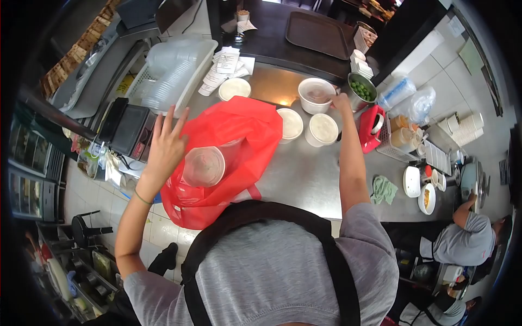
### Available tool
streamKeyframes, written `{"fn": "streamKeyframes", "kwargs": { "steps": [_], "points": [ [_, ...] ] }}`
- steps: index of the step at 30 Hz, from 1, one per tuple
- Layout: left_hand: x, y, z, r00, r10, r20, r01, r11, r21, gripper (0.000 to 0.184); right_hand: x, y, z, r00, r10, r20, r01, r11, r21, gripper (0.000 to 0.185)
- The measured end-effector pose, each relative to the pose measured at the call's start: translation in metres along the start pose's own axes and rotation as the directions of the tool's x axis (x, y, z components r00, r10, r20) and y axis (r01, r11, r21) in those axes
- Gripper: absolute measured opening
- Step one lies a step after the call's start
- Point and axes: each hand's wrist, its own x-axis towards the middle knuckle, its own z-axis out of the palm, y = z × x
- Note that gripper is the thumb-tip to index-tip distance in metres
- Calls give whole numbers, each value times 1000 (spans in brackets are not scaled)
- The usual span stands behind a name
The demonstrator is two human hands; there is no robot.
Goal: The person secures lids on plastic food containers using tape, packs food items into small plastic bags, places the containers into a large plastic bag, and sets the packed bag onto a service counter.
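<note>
A red plastic bag (239, 122) lies open on the steel counter, with a lidded clear-topped container (204, 166) inside it. My left hand (167, 142) is at the bag's left edge, its fingers spread and nothing seen in them. At the back of the counter, my right hand (341, 102) touches the right rim of a white tub with a clear lid (316, 95); its fingers are closed there. Two more lidded white tubs, one nearer the bag (290, 125) and one in front (321, 130), stand beside it. Another lidded tub (234, 88) is behind the bag.
Clear lids fill a white crate (204, 64) at the left, near paper receipts (222, 69). On the right are a metal pot of greens (362, 91), a red tape dispenser (371, 130), a sauce basket (392, 148) and a green cloth (384, 190). Two co-workers (462, 239) are at lower right.
</note>
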Motion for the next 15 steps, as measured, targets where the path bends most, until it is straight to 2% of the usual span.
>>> {"fn": "streamKeyframes", "kwargs": {
  "steps": [1,2,3,4,5,6,7,8,9,10,11,12,13,15],
  "points": [
    [6,0,3,1000,-15,2,15,1000,8,19,-13,-23,-17,994,-3,-108,9,999,52,40],
    [12,3,2,997,40,-59,-39,999,17,18,-26,-46,-35,994,-71,-88,72,997,11,41],
    [16,7,-1,989,95,-115,-92,995,31,17,-36,-62,-45,988,-102,-115,97,994,-49,31],
    [19,10,-8,992,76,-104,-72,997,42,17,-46,-75,-50,972,-167,-166,176,984,38,29],
    [22,14,-17,984,142,108,-138,990,-41,13,-60,-85,-55,949,-224,-220,254,960,121,29],
    [21,14,-22,926,219,307,-183,973,-144,11,-82,-102,-64,949,-239,-206,268,955,125,29],
    [17,11,-7,926,203,318,-166,976,-141,11,-112,-125,-72,937,-288,-196,339,886,317,25],
    [15,6,21,910,143,389,-160,987,11,16,-136,-141,-71,921,-335,-197,388,777,496,23],
    [18,-4,37,891,75,447,-165,972,165,25,-151,-151,-62,884,-452,-119,379,544,749,15],
    [26,-16,37,891,65,450,-158,972,173,25,-176,-170,-53,874,-484,-42,267,407,873,11],
    [38,-27,34,848,-19,530,54,997,-52,34,-194,-185,-41,845,-535,11,229,381,896,8],
    [51,-40,34,785,-70,616,282,925,-254,44,-208,-195,-25,756,-653,51,254,363,896,7],
    [53,-59,62,833,-7,554,229,914,-334,50,-231,-210,-10,739,-671,58,263,367,892,7],
    [64,-78,62,913,145,380,80,852,-517,49,-250,-226,28,613,-749,253,178,442,879,12]
  ]
}}
